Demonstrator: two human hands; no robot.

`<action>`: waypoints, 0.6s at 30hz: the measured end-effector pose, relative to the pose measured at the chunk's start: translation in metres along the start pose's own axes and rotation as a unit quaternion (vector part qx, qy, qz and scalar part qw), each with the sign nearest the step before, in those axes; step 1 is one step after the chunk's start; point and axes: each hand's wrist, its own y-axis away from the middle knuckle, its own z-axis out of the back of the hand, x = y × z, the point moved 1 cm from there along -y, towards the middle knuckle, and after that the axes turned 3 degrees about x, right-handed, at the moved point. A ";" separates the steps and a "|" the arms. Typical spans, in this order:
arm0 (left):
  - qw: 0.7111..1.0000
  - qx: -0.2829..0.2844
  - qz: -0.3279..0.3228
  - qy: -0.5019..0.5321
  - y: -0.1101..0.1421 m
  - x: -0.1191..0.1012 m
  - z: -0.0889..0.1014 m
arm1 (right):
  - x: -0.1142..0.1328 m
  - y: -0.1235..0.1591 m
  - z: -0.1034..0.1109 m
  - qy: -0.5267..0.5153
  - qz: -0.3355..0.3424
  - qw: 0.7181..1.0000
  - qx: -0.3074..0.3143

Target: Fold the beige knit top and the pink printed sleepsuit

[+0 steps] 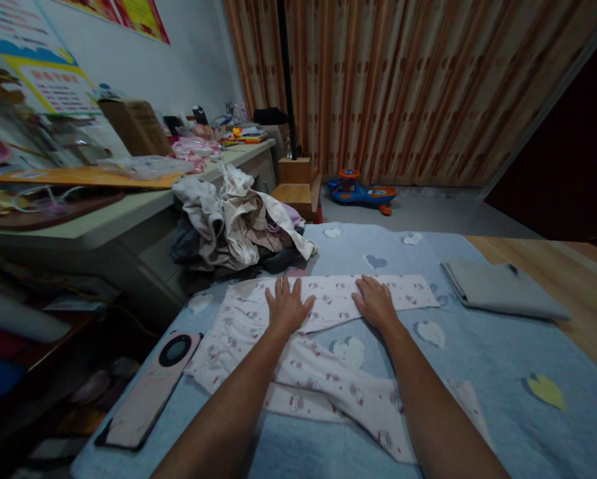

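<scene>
On the blue blanket (502,359), as I view it remotely, the printed trousers (323,379) lie spread and unfolded: far leg nearly flat, near leg creased. Beyond them sits a loose clothes heap (243,226), by my judgement all left to do. At right, one grey garment (502,289) lies folded, apparently done. My left hand (287,306) and right hand (375,303) press the far leg, fingers outstretched and parted, gripping nothing that I see.

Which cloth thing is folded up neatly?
The flat, folded grey fabric piece at the right. The pale printed fabric pants lie spread under the left hand and right hand; the grey-and-cream clothes heap is crumpled.
</scene>
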 end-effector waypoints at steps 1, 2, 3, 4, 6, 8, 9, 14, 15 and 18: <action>1.000 0.000 -0.001 0.000 0.000 0.000 0.000 | -0.001 0.000 -0.001 0.004 0.001 1.000 -0.004; 1.000 0.002 -0.001 0.000 0.000 0.000 0.000 | -0.001 0.000 -0.001 0.008 0.001 1.000 -0.008; 1.000 0.004 -0.002 0.001 0.000 0.000 0.000 | -0.002 0.000 -0.002 0.013 0.001 1.000 -0.012; 1.000 0.008 -0.003 0.003 0.000 0.001 0.001 | -0.003 0.000 -0.002 0.018 0.002 1.000 -0.015; 1.000 0.022 -0.009 0.010 0.000 0.003 0.002 | -0.003 0.000 -0.002 0.024 0.002 1.000 -0.019; 0.999 0.047 -0.021 0.018 0.000 0.008 0.004 | -0.003 0.000 -0.002 0.027 0.003 0.999 -0.024; 0.998 0.061 -0.028 0.020 0.000 0.012 0.005 | -0.003 0.000 -0.002 0.028 0.004 0.999 -0.026; 0.996 0.084 -0.016 0.008 0.000 0.046 0.015 | -0.004 0.000 -0.004 0.028 0.009 0.999 -0.032; 0.997 0.079 0.005 0.001 0.000 0.054 0.018 | -0.004 0.000 -0.004 0.029 0.008 0.999 -0.032; 0.997 0.059 0.037 -0.014 -0.001 0.075 0.025 | -0.004 -0.001 -0.004 0.031 0.005 0.999 -0.034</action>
